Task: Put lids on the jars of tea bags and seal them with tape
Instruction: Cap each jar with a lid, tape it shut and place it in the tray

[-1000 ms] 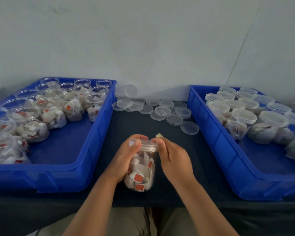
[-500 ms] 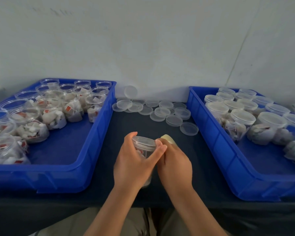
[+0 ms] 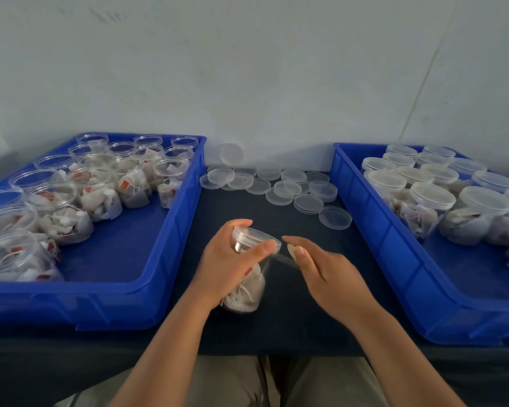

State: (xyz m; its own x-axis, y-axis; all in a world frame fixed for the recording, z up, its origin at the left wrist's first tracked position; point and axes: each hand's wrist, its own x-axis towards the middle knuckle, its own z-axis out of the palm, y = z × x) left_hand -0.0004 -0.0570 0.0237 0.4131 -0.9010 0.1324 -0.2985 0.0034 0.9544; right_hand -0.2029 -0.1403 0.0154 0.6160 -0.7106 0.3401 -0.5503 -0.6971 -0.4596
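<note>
- Two hands meet over the middle of the dark table (image 3: 276,327). The left hand (image 3: 227,262) grasps a clear jar (image 3: 246,295) of tea bags, with its fingers curled across the upper wall and its thumb up beside the lid (image 3: 249,232).
- The jar's base is low by the left wrist, and its capped top faces the right hand.
- The right hand (image 3: 329,274) sits just right of the jar, its thumb and forefinger pinching a small yellowish tape roll (image 3: 291,250).
- A clear strip of tape (image 3: 282,259) stretches from under the left fingertips to that roll.
- Many loose lids (image 3: 285,188) lie beyond both hands, some of them stacked.
- Left of the left hand, a blue tray (image 3: 147,292) holds uncapped jars (image 3: 100,189).
- Right of the right hand, a second blue tray (image 3: 394,259) holds lidded jars (image 3: 432,201).
</note>
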